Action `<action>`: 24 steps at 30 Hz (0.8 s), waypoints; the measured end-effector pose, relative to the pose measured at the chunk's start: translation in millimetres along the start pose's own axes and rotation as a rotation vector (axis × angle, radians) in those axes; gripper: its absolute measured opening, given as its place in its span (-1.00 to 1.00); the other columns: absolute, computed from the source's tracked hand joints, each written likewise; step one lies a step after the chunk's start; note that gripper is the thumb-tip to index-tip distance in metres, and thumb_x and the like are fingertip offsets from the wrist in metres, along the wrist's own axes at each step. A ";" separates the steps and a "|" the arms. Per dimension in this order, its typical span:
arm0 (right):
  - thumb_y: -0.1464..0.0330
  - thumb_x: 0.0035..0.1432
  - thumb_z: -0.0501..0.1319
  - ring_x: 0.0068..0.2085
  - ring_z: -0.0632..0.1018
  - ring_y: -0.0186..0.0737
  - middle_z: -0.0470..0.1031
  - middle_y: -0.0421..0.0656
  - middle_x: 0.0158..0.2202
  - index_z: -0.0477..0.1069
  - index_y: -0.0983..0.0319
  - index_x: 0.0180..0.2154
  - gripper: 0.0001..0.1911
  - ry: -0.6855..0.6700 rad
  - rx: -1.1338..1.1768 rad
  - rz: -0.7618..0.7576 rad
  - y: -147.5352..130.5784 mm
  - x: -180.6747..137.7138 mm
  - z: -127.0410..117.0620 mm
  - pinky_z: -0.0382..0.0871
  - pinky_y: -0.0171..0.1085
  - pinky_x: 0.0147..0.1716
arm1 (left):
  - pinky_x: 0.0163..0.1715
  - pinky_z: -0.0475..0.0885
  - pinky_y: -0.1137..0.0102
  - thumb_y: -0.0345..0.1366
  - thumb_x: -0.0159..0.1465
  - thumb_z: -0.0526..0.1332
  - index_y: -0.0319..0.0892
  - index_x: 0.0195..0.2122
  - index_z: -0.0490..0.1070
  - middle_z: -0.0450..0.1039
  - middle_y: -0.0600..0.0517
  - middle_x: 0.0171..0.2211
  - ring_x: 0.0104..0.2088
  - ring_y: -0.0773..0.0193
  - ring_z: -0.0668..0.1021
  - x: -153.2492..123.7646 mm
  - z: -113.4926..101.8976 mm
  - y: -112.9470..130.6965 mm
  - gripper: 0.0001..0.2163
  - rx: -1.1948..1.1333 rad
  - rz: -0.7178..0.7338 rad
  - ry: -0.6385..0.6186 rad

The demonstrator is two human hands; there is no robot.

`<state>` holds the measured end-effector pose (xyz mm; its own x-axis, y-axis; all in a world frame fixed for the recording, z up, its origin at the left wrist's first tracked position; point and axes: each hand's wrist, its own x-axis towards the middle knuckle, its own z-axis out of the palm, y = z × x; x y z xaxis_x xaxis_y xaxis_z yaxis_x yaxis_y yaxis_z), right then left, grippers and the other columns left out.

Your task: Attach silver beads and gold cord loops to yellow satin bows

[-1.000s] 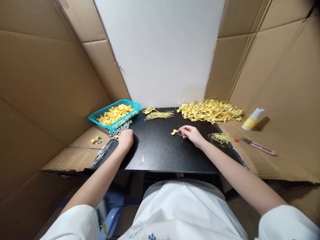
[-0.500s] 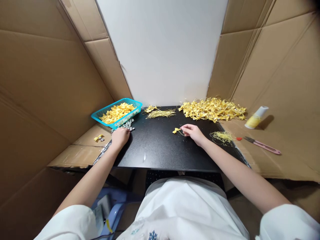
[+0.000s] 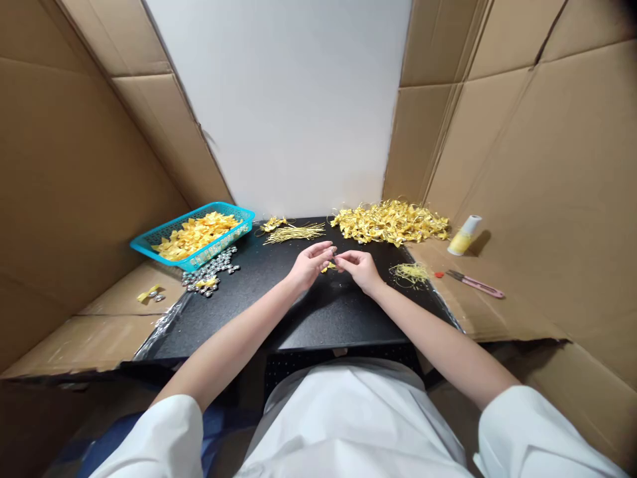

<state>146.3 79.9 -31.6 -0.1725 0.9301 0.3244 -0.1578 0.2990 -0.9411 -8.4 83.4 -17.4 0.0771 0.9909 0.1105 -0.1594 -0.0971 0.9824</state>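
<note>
Where both hands meet, a yellow bow [image 3: 327,267]

While the left hand [image 3: 311,262] and right hand [image 3: 359,267] meet at the centre of the frame above the black surface [image 3: 308,312], both pinch the small yellow bow between narrowed fingertips. Silver beads [image 3: 212,272] lie at centre left beside a teal basket [image 3: 149,242]; a heap of bows [image 3: 391,224] sits right of centre.

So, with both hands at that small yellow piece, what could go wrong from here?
The small yellow piece sits only at the fingertips where the left hand and right hand meet, so it might slip onto the black table. The loose silver beads lie by the table's left edge; a forearm brushing past could roll some off.
</note>
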 end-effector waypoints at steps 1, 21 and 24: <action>0.14 -0.17 0.40 -0.50 0.51 -0.28 0.54 -0.17 -0.55 0.54 0.25 -0.48 -0.70 0.003 -0.004 -0.007 0.0 0.4 -0.4 0.46 -0.23 -0.38 | -0.27 0.44 0.41 -0.15 -0.09 0.49 -0.21 -0.15 0.51 0.59 -0.09 -0.20 -0.32 0.32 0.58 1.0 2.4 -2.9 -0.52 -0.053 -0.009 -0.012; 0.14 -0.18 0.42 -0.53 0.49 -0.31 0.54 -0.17 -0.56 0.53 0.26 -0.48 -0.68 -0.076 -0.048 0.014 0.0 -1.7 -1.8 0.44 -0.29 -0.45 | -0.23 0.44 0.32 -0.13 -0.11 0.49 -0.23 -0.39 0.59 0.59 -0.02 -0.42 -0.39 0.26 0.56 -3.6 -9.6 -8.5 -0.67 0.022 0.097 -0.099; 0.11 -0.16 0.42 -0.51 0.52 -0.30 0.55 -0.16 -0.52 0.51 0.27 -0.44 -0.64 -0.104 -0.043 0.025 6.1 0.1 -2.5 0.48 -0.27 -0.41 | -0.24 0.44 0.35 -0.12 -0.06 0.46 -0.22 -0.43 0.59 0.58 -0.03 -0.38 -0.36 0.26 0.55 -5.6 -9.9 -3.1 -0.72 0.102 0.170 -0.104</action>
<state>147.8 82.4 -37.6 -0.2760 0.9110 0.3065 -0.1103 0.2868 -0.9516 -18.1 79.1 -22.6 0.1593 0.9451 0.2853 -0.0788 -0.2759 0.9580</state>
